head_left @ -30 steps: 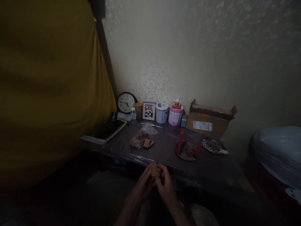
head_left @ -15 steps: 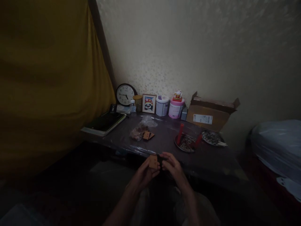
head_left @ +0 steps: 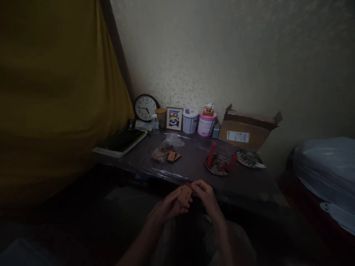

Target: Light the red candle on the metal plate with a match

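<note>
My left hand [head_left: 174, 206] is closed on a small flat tan piece [head_left: 185, 195] with faint reddish marks, held tilted just in front of the table edge. My right hand [head_left: 204, 190] pinches at its upper right corner, where a dark reddish bit shows; what exactly those fingers grip is too small and dim to tell. On the table beyond lie similar tan pieces [head_left: 171, 156], one overlapping a darker one. They touch a crumpled clear plastic bag [head_left: 161, 153] with brownish contents.
A round tray [head_left: 217, 165] with dark and pale bits carries red sticks; another tray [head_left: 247, 159] sits behind it. Along the wall stand a clock [head_left: 146, 107], a framed panda picture [head_left: 174, 118], two tubs [head_left: 190, 121] and a cardboard box [head_left: 249, 129]. A yellow curtain [head_left: 55, 92] hangs at left.
The tan piece has turned from upright to tilted. My right fingers have come in against its corner; the dark thing seen between the hands is now mostly hidden.
</note>
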`<state>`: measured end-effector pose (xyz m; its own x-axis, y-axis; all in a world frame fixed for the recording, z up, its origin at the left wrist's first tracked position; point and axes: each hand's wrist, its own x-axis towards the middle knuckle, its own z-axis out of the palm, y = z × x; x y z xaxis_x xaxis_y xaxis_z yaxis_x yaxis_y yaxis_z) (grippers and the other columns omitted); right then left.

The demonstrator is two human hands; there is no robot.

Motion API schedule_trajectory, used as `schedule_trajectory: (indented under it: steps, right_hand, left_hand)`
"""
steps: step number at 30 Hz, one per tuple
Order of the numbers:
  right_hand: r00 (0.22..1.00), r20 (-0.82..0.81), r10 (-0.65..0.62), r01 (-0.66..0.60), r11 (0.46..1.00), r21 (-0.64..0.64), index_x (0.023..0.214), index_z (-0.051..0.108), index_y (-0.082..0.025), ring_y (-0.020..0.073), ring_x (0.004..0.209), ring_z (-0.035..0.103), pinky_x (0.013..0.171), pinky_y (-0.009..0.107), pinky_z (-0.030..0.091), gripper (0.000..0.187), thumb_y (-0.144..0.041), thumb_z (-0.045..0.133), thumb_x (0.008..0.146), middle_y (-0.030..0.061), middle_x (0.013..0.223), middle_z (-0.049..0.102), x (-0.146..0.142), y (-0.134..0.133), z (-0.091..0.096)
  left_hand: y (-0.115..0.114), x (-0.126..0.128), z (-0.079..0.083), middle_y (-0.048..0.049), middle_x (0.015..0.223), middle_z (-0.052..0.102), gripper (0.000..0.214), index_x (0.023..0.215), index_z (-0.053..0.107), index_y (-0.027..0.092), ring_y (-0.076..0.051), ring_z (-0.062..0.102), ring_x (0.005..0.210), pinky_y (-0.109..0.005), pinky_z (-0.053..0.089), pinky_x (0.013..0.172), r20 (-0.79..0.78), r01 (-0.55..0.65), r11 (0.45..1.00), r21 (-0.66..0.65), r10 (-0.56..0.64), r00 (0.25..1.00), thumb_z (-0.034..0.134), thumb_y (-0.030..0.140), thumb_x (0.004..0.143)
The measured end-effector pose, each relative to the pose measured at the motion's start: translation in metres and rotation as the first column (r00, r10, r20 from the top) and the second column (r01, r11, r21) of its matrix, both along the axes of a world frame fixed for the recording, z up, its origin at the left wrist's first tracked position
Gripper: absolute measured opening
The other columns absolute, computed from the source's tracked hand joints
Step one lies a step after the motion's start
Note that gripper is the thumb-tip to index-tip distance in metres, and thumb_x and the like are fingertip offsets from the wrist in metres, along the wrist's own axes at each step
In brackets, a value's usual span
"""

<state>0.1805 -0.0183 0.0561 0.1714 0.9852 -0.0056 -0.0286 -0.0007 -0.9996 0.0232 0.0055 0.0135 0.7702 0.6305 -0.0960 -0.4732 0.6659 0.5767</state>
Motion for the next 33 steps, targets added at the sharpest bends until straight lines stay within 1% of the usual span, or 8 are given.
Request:
schedule_trajectory:
  steps: [4,9,14,16,19,21,25,33]
  right_hand:
    - [0.999,0.036,-0.036,0.035,0.999,0.026,0.071,0.06,-0.018,0.0147,0.067,0.057,0.063,0.026,0.047,0.022,-0.039,0.063,0.073,-0.0009,0.07,0.06,0.0023,0.0033,-0.0063]
    - [0.991,0.133,-0.024,0.015,0.997,0.071,0.073,0.061,-0.018,0.0153,0.067,0.058,0.062,0.026,0.047,0.019,-0.036,0.06,0.076,-0.0002,0.07,0.061,0.0048,0.0049,-0.0094]
    - [0.964,0.266,-0.017,-0.026,0.988,0.155,0.079,0.065,-0.02,0.0178,0.08,0.06,0.076,0.029,0.044,0.01,-0.028,0.06,0.077,0.0015,0.081,0.065,0.0065,0.0039,-0.0064]
    - [0.936,0.351,-0.008,-0.068,0.977,0.204,0.081,0.067,-0.021,0.0175,0.084,0.059,0.079,0.029,0.043,0.01,-0.025,0.057,0.079,0.0017,0.084,0.064,0.0063,0.0021,-0.0032]
    - [0.862,0.506,-0.009,-0.147,0.952,0.268,0.085,0.066,-0.022,0.0164,0.084,0.059,0.077,0.028,0.044,0.015,-0.022,0.052,0.084,0.0024,0.086,0.063,0.0058,-0.0003,0.0002]
    - [0.827,0.561,-0.021,-0.17,0.943,0.286,0.085,0.065,-0.022,0.016,0.083,0.059,0.077,0.027,0.044,0.015,-0.02,0.051,0.085,0.0025,0.086,0.062,0.006,-0.0008,0.0002]
    - [0.808,0.588,-0.045,-0.168,0.938,0.302,0.083,0.063,-0.022,0.0158,0.082,0.059,0.076,0.027,0.045,0.012,-0.018,0.051,0.084,0.0021,0.084,0.062,0.0075,0.0001,-0.0026]
    - [0.796,0.605,-0.035,-0.179,0.94,0.29,0.085,0.063,-0.022,0.016,0.082,0.059,0.076,0.027,0.045,0.015,-0.02,0.049,0.085,0.0025,0.086,0.062,0.0075,-0.0006,-0.0042]
  left_hand:
    - [-0.0001,-0.0006,0.0001,-0.0075,0.086,0.068,0.034,0.116,0.053,0.02,-0.013,0.063,0.066,-0.025,0.044,0.061,0.005,0.013,1.0,-0.017,-0.013,1.0,0.043,0.036,0.087]
    - [-0.0004,-0.0035,0.0027,-0.0079,0.084,0.069,0.033,0.109,0.058,0.017,-0.012,0.063,0.066,-0.023,0.043,0.06,0.013,0.019,0.998,-0.053,-0.018,1.0,0.041,0.036,0.087]
    - [0.002,-0.0054,0.0004,-0.0087,0.079,0.069,0.034,0.106,0.059,0.013,-0.012,0.062,0.061,-0.023,0.042,0.057,0.002,0.037,0.995,-0.091,-0.037,0.999,0.042,0.035,0.087]
    - [0.0035,-0.0051,-0.001,-0.0091,0.078,0.069,0.035,0.105,0.06,0.012,-0.012,0.061,0.059,-0.023,0.043,0.056,-0.007,0.045,0.994,-0.104,-0.046,0.999,0.042,0.035,0.086]
    - [0.0051,-0.0047,-0.0021,-0.0097,0.076,0.069,0.035,0.103,0.06,0.011,-0.012,0.061,0.058,-0.023,0.042,0.054,-0.017,0.052,0.992,-0.115,-0.055,0.998,0.042,0.036,0.086]
    - [0.0055,-0.0047,-0.002,-0.0099,0.077,0.069,0.034,0.103,0.06,0.011,-0.012,0.061,0.057,-0.022,0.042,0.053,-0.022,0.053,0.991,-0.12,-0.056,0.998,0.043,0.035,0.086]
    - [0.0053,-0.005,-0.0011,-0.0093,0.077,0.069,0.033,0.103,0.059,0.013,-0.012,0.061,0.056,-0.021,0.042,0.053,-0.03,0.055,0.99,-0.129,-0.059,0.998,0.042,0.035,0.086]
    - [0.0046,-0.0037,0.0007,-0.0087,0.074,0.069,0.035,0.102,0.06,0.012,-0.011,0.061,0.056,-0.021,0.041,0.051,-0.057,0.056,0.988,-0.144,-0.065,0.996,0.042,0.037,0.086]
